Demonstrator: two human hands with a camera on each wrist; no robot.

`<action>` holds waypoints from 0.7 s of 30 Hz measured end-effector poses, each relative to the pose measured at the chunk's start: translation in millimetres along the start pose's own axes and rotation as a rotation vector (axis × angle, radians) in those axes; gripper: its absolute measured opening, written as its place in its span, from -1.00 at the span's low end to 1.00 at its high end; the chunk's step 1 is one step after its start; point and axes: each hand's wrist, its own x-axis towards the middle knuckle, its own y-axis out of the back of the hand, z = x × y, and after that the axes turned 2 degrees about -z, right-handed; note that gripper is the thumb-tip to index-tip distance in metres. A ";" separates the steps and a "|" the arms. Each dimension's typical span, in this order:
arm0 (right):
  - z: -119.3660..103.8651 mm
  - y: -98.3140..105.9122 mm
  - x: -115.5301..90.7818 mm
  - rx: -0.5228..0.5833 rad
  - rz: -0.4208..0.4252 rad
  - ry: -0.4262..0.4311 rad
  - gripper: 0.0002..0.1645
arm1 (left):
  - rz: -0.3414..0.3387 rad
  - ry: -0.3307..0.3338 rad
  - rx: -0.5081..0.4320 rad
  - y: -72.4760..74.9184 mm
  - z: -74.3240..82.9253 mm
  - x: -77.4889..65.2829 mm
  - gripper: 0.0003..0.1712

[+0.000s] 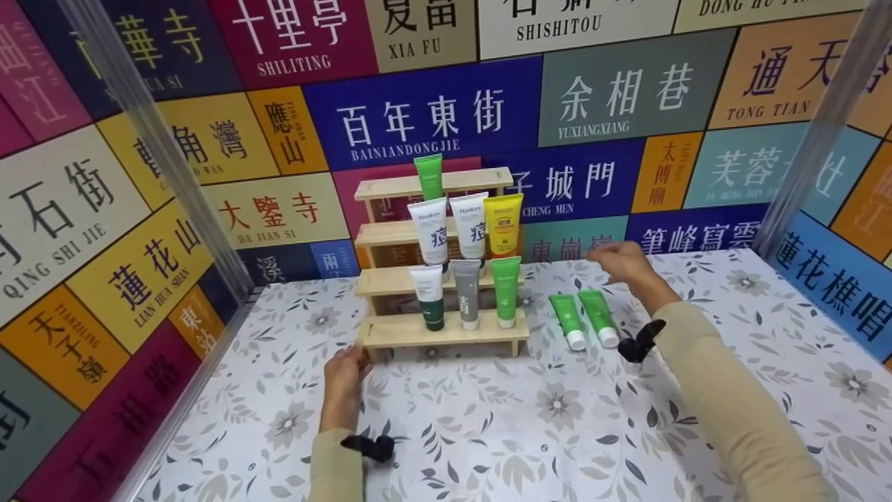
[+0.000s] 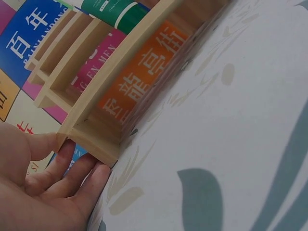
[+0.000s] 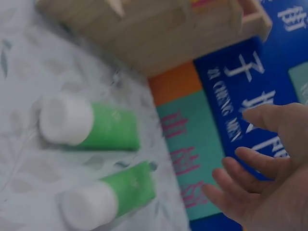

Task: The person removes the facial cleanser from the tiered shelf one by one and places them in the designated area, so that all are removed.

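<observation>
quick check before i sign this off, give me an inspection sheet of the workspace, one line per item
Surface: white table cover, grey flower print.
Job's things: stepped wooden rack, upright; lowest step holds white-and-green tube, grey tube, front green tube; behind, two white tubes and yellow tube; farthest back, rear green tube, base hidden. Two loose green tubes lie to the rack's right, white caps towards the person.
Clutter: nothing seen.
Hands: left hand grips the rack's lower left corner; right hand holds nothing, near the loose tubes. Black device at each wrist.
Cables: nothing seen.
Surroundings: coloured wall panels with lettering.
</observation>
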 end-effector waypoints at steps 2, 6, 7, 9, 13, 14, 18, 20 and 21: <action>-15.6 -1.3 -4.9 0.001 0.037 0.055 -0.20 | -0.004 0.004 0.010 0.2 -0.2 0.3 -0.52; -41.8 -7.6 -10.8 0.013 0.113 0.178 -0.27 | -0.014 -0.005 0.022 1.7 -1.2 -1.1 -0.52; -47.9 -9.4 -11.5 0.014 0.123 0.201 -0.28 | -0.012 -0.005 0.024 2.1 -1.5 -1.7 -0.53; -60.7 -11.9 -12.9 0.012 0.130 0.235 -0.29 | -0.013 -0.004 0.034 2.7 -1.6 -3.1 -0.53; -89.7 -12.6 -17.4 -0.006 0.121 0.255 -0.26 | -0.005 0.016 0.049 2.6 0.1 -4.2 -0.53; -97.1 -12.0 -18.5 -0.010 0.120 0.260 -0.25 | -0.006 0.017 0.047 2.5 0.6 -4.3 -0.53; -122.8 -9.4 -21.1 -0.009 0.113 0.297 -0.24 | -0.006 0.016 0.030 1.2 1.2 -4.0 -0.56; -133.1 -9.1 -21.4 -0.013 0.104 0.305 -0.22 | -0.009 0.013 0.021 0.5 1.3 -3.9 -0.57; -138.0 -9.3 -21.5 -0.018 0.099 0.308 -0.22 | -0.011 0.016 0.022 0.1 1.3 -4.0 -0.57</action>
